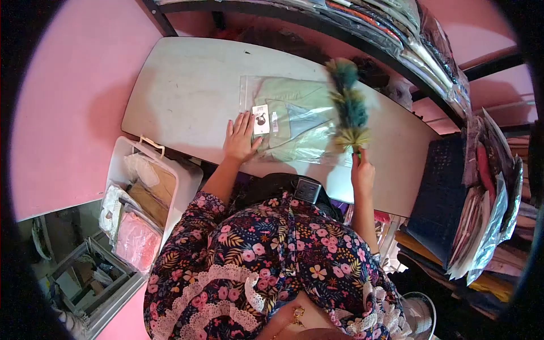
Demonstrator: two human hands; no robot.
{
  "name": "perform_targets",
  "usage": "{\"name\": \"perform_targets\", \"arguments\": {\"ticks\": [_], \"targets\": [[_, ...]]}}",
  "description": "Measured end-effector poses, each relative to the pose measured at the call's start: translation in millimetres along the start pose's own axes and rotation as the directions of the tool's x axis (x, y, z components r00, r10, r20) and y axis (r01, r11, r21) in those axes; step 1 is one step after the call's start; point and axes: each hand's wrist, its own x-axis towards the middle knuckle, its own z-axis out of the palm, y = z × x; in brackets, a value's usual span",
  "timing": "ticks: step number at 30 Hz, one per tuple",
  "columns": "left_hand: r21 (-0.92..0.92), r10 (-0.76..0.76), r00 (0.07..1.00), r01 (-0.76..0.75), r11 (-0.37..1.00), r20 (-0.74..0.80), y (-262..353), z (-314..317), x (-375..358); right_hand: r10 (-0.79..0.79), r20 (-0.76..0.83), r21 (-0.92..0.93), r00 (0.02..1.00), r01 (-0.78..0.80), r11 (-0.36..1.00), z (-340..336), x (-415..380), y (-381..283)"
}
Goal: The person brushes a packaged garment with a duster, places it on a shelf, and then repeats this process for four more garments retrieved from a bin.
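Observation:
A folded light green garment (292,90) lies in a clear plastic bag (247,90) on the white table. A white tag (260,119) with a dark picture shows at its left side, beside a small white label (275,122). My left hand (242,137) rests flat with fingers stretched out at the bag's left edge, fingertips by the tag. In my right hand (363,168) is the handle of a feather duster (350,105). Its green and yellow feathers point away from me and overlap the bag's right end.
The white table (181,90) stretches across the front. A white bin (126,153) with bagged garments stands left. Shelves (362,42) of bagged clothes run along the back, and more clothes (481,209) are stacked at right beside a dark blue basket (439,192).

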Motion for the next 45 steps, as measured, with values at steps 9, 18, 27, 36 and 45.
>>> {"name": "perform_targets", "arguments": {"ticks": [9,18,27,36,45], "targets": [[0.011,-0.033,0.998,0.032,0.999,0.062,2,-8,0,-0.021,0.019,0.141,1.0,0.018,0.99,20,-64,41],[0.01,-0.009,0.999,0.008,1.0,0.044,-5,-6,-3,-0.239,0.205,0.073,0.949,0.228,0.971,20,-61,3],[-0.022,0.013,1.0,-0.013,1.0,0.003,-8,-4,-5,-0.222,0.196,0.084,0.955,0.21,0.974,21,-37,-11],[-0.105,0.02,0.99,-0.034,0.994,-0.137,-24,3,5,0.195,-0.149,0.055,0.969,-0.189,0.981,28,-19,102],[-0.363,-0.406,0.817,0.262,0.894,-0.409,-34,5,65,-0.049,-0.246,0.111,0.968,0.079,0.991,14,67,59]]}}
